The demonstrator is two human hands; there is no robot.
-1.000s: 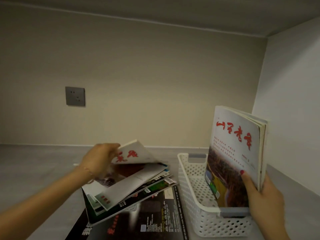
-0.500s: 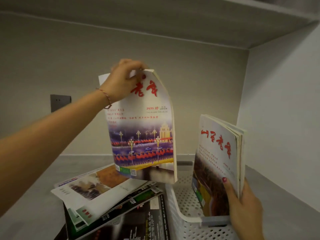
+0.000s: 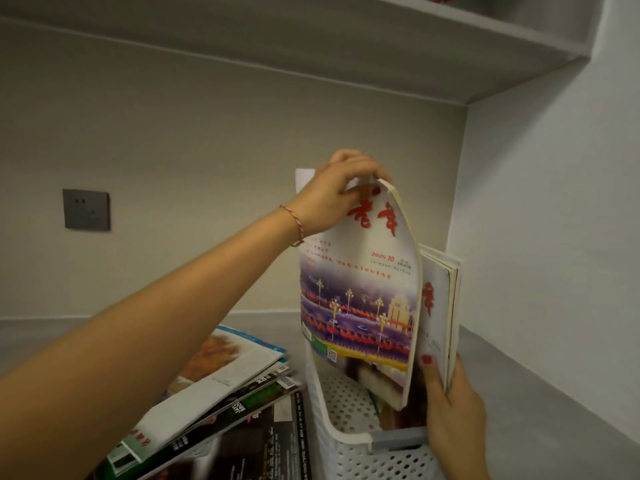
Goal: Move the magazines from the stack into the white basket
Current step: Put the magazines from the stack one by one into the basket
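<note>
My left hand [image 3: 341, 188] pinched the top edge of a magazine [image 3: 360, 299], fingers curled over the back and thumb on the cover, so that it hung upright with its cover toward me. Its lower end dipped inside the white basket [image 3: 349, 448], above the perforated floor; I could not tell whether it touched the bottom. A thin braided bracelet [image 3: 294, 223] sat on that wrist.

My right hand [image 3: 450, 410] gripped a second bundle of magazines [image 3: 441, 306] standing upright in the right part of the basket, thumb pressed on the front cover and fingers wrapped round behind. The hanging magazine was just left of that bundle and partly covered it.

Left of the basket, touching or nearly touching its wall, lay the stack [image 3: 221, 393] of remaining magazines, fanned out unevenly, a light-covered one on top and dark glossy ones beneath. Basket and stack rested on a grey surface [image 3: 536, 393] set in a corner. On the far wall to the left was a grey socket plate [image 3: 86, 209], and a shelf [image 3: 450, 39] ran overhead.
</note>
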